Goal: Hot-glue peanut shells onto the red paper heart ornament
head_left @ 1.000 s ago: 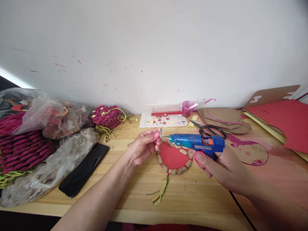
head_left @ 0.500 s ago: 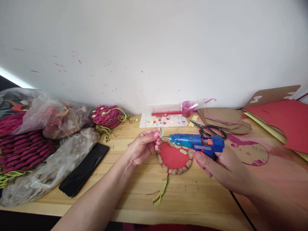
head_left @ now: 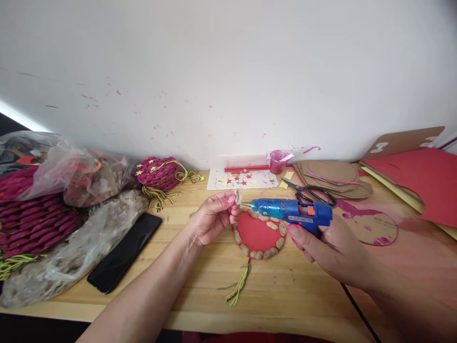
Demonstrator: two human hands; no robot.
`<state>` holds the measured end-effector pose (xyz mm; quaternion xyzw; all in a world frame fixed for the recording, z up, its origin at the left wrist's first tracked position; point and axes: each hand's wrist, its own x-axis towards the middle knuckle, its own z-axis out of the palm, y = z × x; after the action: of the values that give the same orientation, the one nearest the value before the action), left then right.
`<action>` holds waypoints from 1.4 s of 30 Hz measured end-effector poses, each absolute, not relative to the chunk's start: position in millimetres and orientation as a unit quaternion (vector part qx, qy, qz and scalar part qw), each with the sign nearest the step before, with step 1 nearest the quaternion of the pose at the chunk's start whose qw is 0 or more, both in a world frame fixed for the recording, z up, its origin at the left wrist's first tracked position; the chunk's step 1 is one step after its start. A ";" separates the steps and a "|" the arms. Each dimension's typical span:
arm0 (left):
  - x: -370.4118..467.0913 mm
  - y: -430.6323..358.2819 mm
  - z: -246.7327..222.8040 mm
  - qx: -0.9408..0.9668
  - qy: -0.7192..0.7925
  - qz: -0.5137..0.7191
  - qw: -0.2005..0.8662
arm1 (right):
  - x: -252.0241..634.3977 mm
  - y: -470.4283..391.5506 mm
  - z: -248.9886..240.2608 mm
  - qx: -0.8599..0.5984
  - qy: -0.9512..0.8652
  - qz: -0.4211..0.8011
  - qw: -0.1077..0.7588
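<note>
My left hand (head_left: 211, 217) pinches a small pale peanut shell (head_left: 238, 196) between thumb and fingertips, held above the table. My right hand (head_left: 330, 250) grips a blue glue gun (head_left: 291, 211), its nozzle touching the shell. Below them lies a red cardboard disc (head_left: 257, 233) edged with peanut shells, with a yellow-green tassel (head_left: 239, 286) hanging off its near side. The gun's black cord (head_left: 359, 312) runs off toward the bottom right.
A black phone (head_left: 123, 251) lies left of my arm beside plastic bags (head_left: 76, 247) and magenta woven pieces (head_left: 32, 224). Behind are a star sticker sheet (head_left: 242, 179), a pink cup (head_left: 277, 161), black scissors (head_left: 311, 193), cardboard discs (head_left: 333, 176) and red paper (head_left: 424, 183).
</note>
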<state>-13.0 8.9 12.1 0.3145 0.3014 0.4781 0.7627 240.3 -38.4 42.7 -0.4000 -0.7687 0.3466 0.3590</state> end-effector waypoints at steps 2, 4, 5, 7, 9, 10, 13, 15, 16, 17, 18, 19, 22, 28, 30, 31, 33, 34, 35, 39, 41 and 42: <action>-12.9 8.8 12.1 0.313 0.302 0.479 0.763 | 240.3 -38.3 42.4 -0.398 -0.770 0.345 0.360; -13.1 8.7 11.9 0.311 0.303 0.479 0.763 | 240.3 -38.1 41.9 -0.398 -0.771 0.340 0.362; -13.2 8.6 11.8 0.310 0.303 0.478 0.764 | 240.4 -38.0 41.7 -0.397 -0.773 0.334 0.364; -13.4 8.4 11.5 0.308 0.302 0.479 0.765 | 240.6 -37.9 41.2 -0.395 -0.780 0.319 0.365; -13.2 8.1 11.6 0.307 0.297 0.480 0.766 | 240.8 -37.5 40.9 -0.396 -0.787 0.303 0.363; -13.0 7.9 11.9 0.309 0.293 0.481 0.766 | 240.8 -37.3 40.9 -0.398 -0.790 0.295 0.362; -12.3 7.6 14.2 0.321 0.281 0.489 0.761 | 240.3 -36.0 40.7 -0.403 -0.791 0.288 0.360; -13.0 8.0 16.5 0.336 0.284 0.498 0.747 | 239.6 -34.3 39.3 -0.411 -0.777 0.302 0.368; -14.0 8.4 17.7 0.344 0.294 0.502 0.737 | 239.2 -32.9 37.8 -0.418 -0.765 0.315 0.376; -15.3 8.9 18.7 0.355 0.308 0.505 0.724 | 238.9 -31.1 35.6 -0.427 -0.749 0.331 0.384; -16.8 9.4 19.6 0.366 0.326 0.506 0.710 | 238.7 -28.8 32.8 -0.436 -0.731 0.347 0.393; -18.3 10.0 20.3 0.378 0.346 0.506 0.694 | 238.5 -26.1 29.3 -0.447 -0.714 0.362 0.400; -21.1 10.7 20.7 0.432 0.408 0.499 0.630 | 238.8 -16.2 16.7 -0.469 -0.681 0.382 0.412; -13.8 5.0 14.6 0.595 0.500 0.454 0.434 | 237.3 -3.5 1.4 -0.508 -0.666 0.367 0.405; -10.5 1.8 10.8 0.626 0.504 0.445 0.394 | 235.5 -3.9 1.5 -0.510 -0.659 0.379 0.402; -9.1 0.2 8.6 0.641 0.507 0.434 0.379 | 234.5 -4.7 1.9 -0.509 -0.656 0.389 0.400; -7.0 -2.7 3.8 0.665 0.512 0.409 0.358 | 232.9 -6.3 2.7 -0.504 -0.649 0.406 0.401; -6.3 -3.9 1.4 0.672 0.512 0.401 0.353 | 232.3 -6.9 2.8 -0.502 -0.647 0.410 0.402; -5.9 -4.9 -1.0 0.674 0.512 0.398 0.354 | 232.0 -7.3 2.7 -0.502 -0.645 0.412 0.402; -5.7 -6.4 -8.4 0.645 0.503 0.418 0.394 | 232.2 -7.3 -0.4 -0.513 -0.643 0.406 0.399; -6.1 -6.1 -10.4 0.645 0.498 0.421 0.398 | 232.7 -6.7 -2.7 -0.514 -0.645 0.404 0.396; -6.3 -5.9 -11.1 0.653 0.498 0.416 0.391 | 233.0 -6.4 -3.9 -0.512 -0.646 0.407 0.394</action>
<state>-6.3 -5.9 -11.1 0.6527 0.4979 0.4164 0.3908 233.0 -6.4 -3.9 -0.5124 -0.6458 0.4066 0.3937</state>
